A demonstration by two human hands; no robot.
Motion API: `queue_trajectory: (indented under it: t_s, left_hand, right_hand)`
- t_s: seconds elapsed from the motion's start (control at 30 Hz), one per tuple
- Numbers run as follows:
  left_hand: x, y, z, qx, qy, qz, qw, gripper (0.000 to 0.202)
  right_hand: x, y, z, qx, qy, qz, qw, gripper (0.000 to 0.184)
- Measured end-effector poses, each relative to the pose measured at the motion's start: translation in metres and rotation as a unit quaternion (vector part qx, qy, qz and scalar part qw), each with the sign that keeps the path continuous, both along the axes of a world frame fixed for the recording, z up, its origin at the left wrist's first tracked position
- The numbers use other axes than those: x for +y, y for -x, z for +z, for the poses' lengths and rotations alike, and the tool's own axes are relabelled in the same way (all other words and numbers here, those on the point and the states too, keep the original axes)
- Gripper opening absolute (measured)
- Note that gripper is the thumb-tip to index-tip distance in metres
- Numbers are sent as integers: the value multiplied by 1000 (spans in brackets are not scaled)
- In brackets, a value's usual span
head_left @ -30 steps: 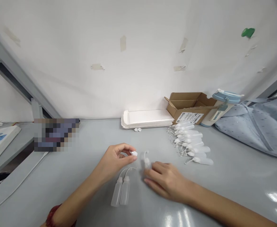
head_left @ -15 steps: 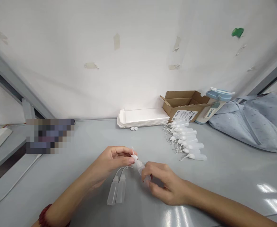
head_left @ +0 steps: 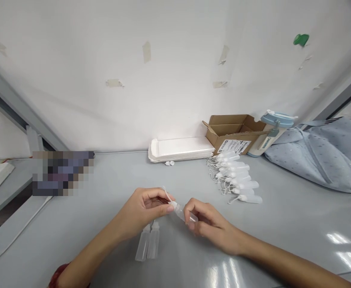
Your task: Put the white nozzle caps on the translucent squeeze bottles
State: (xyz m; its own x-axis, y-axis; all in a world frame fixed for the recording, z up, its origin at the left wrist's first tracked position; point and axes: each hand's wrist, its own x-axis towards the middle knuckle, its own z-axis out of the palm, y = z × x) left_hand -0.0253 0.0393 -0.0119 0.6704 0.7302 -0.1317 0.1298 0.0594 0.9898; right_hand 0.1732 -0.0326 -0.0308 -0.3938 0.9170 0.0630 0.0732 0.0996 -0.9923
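Between my hands is a small translucent squeeze bottle with a white cap and a thin curved tube, tilted with its cap end to the left. The fingertips of my left hand pinch the white cap. My right hand grips the bottle's body, its fingers curled around the base end. Two similar bottles lie side by side on the grey table below my left hand, their tubes partly hidden behind it. To the right, a row of several capped bottles with bent tubes rests on the table.
At the back stands a stack of white trays with two small white caps in front. An open cardboard box, a blue-lidded tumbler and a pale blue fabric bag stand to its right. A white cable crosses the left side.
The bottle has turned from steep to flatter, its base swinging up and to the right. My right hand has shifted slightly up and right, while my left has lowered a little.
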Motion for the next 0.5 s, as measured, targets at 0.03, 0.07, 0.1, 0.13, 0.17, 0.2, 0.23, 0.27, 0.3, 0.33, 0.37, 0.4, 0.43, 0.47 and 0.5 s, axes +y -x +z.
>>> queue_trajectory:
  t_s: [0.03, 0.07, 0.1, 0.13, 0.17, 0.2, 0.23, 0.27, 0.3, 0.33, 0.37, 0.4, 0.43, 0.47, 0.5]
  left_hand:
    - [0, 0, 1, -1, -4, 2, 1000, 13]
    - [-1, 0, 1, 1, -9, 3, 1000, 12]
    - [-1, -1, 2, 6, -14, 4, 1000, 12]
    - [-1, -1, 3, 14, -18, 5, 1000, 13]
    - [-1, -2, 3, 24, -23, 3, 999, 14]
    - [-1, -2, 3, 34, -25, 1, 999, 15]
    - [-1, -3, 3, 44, -24, -2, 999, 17]
    - [-1, -4, 3, 51, -19, -8, 999, 18]
    - [-1, -5, 3, 55, -7, -15, 998, 20]
    - [-1, -5, 3, 56, 9, -25, 998, 22]
    - [-1, -6, 2, 56, 26, -36, 997, 24]
    - [-1, -6, 2, 56, 42, -47, 996, 25]
    - [-1, -6, 2, 55, 53, -55, 996, 26]
    - [-2, -5, 2, 55, 59, -62, 995, 27]
    - [-2, -5, 2, 54, 60, -65, 995, 27]
  right_hand:
    - [1, 0, 0, 42, 33, -3, 999, 8]
    - [3, 1, -1, 87, 63, -4, 994, 5]
    - [4, 1, -2, 130, 91, -3, 987, 2]
    - [5, 1, -3, 166, 114, 0, 980, 3]
    - [6, 2, -5, 194, 135, 4, 972, 5]
    - [6, 2, -6, 212, 153, 10, 965, 6]
    - [6, 2, -7, 220, 168, 14, 961, 6]
    - [6, 2, -7, 215, 174, 15, 961, 7]
    - [5, 2, -6, 199, 167, 13, 965, 6]
    - [3, 1, -4, 169, 146, 8, 975, 6]
    - [1, 1, -1, 120, 112, 3, 986, 5]
    - [-1, 0, 2, 57, 70, 1, 996, 3]
    - [-3, -1, 6, -9, 27, 3, 1000, 3]
    - [-5, -2, 9, -69, -7, 7, 998, 5]
    - [-6, -3, 12, -114, -28, 9, 993, 7]
